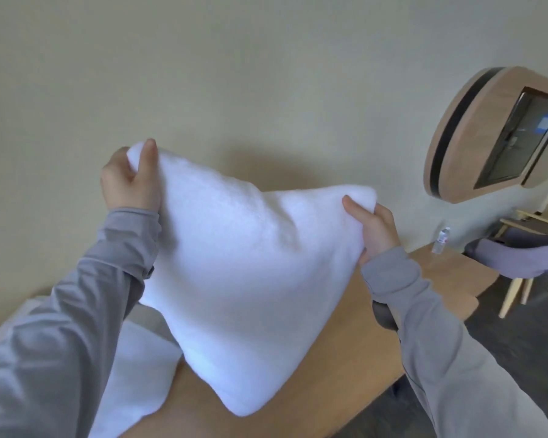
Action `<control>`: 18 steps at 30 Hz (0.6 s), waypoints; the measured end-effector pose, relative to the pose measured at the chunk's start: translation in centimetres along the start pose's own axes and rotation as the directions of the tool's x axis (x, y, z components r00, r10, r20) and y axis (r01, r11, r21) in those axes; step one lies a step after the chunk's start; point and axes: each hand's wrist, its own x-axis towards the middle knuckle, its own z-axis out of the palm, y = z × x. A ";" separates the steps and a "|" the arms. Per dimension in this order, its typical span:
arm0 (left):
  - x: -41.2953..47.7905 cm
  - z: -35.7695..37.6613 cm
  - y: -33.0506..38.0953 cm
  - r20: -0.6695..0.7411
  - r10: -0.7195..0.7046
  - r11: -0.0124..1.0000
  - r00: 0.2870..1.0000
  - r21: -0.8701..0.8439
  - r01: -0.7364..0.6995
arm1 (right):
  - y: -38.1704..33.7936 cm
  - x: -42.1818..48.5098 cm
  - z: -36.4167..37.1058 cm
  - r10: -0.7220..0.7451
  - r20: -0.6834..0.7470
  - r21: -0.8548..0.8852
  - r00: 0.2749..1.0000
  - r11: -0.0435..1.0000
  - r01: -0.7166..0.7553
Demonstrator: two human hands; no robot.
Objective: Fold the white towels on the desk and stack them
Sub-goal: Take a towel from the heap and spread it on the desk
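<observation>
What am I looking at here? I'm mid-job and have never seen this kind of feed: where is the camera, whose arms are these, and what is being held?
There is no machine here. The single picture comes from a camera worn on a person's head, looking forward and down, so the two grey-sleeved arms are that person's own. The left hand and the right hand each pinch an upper corner of a white towel, holding it up in the air so that it hangs over the wooden desk. On the desk at the lower left lies a second towel, partly hidden by the left sleeve. At the far end of the desk stands a small water bottle, with a chair beside the desk. A rounded wooden panel hangs on the wall.
</observation>
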 end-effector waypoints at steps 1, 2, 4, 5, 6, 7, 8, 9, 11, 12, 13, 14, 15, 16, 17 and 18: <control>-0.5 0.8 0.3 0.010 -0.006 1.000 1.000 0.008 0.006 | 0.1 0.3 -1.0 0.007 -0.004 -0.003 1.000 1.000 -0.007; -0.9 1.7 0.4 0.018 -0.011 1.000 1.000 0.019 0.010 | 0.2 0.6 -1.9 0.014 -0.005 -0.009 1.000 1.000 -0.014; -1.5 3.5 0.5 0.041 -0.019 0.998 0.999 0.059 0.017 | 0.8 1.3 -3.5 0.032 -0.016 -0.027 0.999 0.999 -0.033; -1.8 4.5 0.4 0.063 -0.022 0.996 0.998 0.085 0.016 | 1.2 1.7 -4.3 0.040 -0.024 -0.038 0.999 0.998 -0.041; -2.0 5.6 0.3 0.089 -0.022 0.993 0.996 0.113 0.012 | 1.7 2.2 -5.1 0.048 -0.030 -0.050 0.998 0.997 -0.050; -2.3 6.9 0.1 0.118 -0.024 0.990 0.993 0.143 0.007 | 2.4 2.7 -5.9 0.057 -0.037 -0.062 0.998 0.996 -0.059; -2.7 8.2 -0.2 0.150 -0.031 0.984 0.988 0.176 0.004 | 3.1 3.2 -6.7 0.063 -0.045 -0.072 0.997 0.995 -0.066; -3.2 9.7 -0.7 0.183 -0.040 0.978 0.982 0.209 0.001 | 4.0 3.8 -7.6 0.063 -0.051 -0.078 0.997 0.995 -0.067; -4.2 12.9 -2.2 0.250 -0.064 0.966 0.966 0.260 -0.003 | 5.7 5.3 -9.5 0.054 -0.056 -0.107 0.997 0.992 -0.060; -4.8 14.7 -3.3 0.279 -0.082 0.960 0.957 0.280 0.001 | 6.7 6.1 -10.4 0.053 -0.061 -0.133 0.997 0.989 -0.060; -5.4 16.6 -4.6 0.305 -0.104 0.954 0.947 0.300 0.008 | 7.7 7.1 -11.4 0.054 -0.071 -0.163 0.996 0.985 -0.065; -5.9 18.6 -6.1 0.326 -0.130 0.948 0.936 0.316 0.021 | 8.7 8.1 -12.4 0.057 -0.083 -0.191 0.995 0.979 -0.072; -6.5 20.6 -7.7 0.346 -0.160 0.943 0.924 0.331 0.039 | 9.7 9.3 -13.5 0.059 -0.097 -0.216 0.994 0.973 -0.079; -7.1 22.7 -9.3 0.367 -0.195 0.936 0.909 0.346 0.060 | 10.8 10.5 -14.5 0.060 -0.112 -0.239 0.992 0.967 -0.085; -7.7 24.9 -10.9 0.390 -0.229 0.929 0.892 0.361 0.081 | 11.8 11.8 -15.5 0.064 -0.128 -0.258 0.990 0.961 -0.096; -8.2 27.1 -12.3 0.414 -0.261 0.924 0.872 0.370 0.101 | 12.9 13.1 -16.5 0.069 -0.146 -0.269 0.987 0.957 -0.106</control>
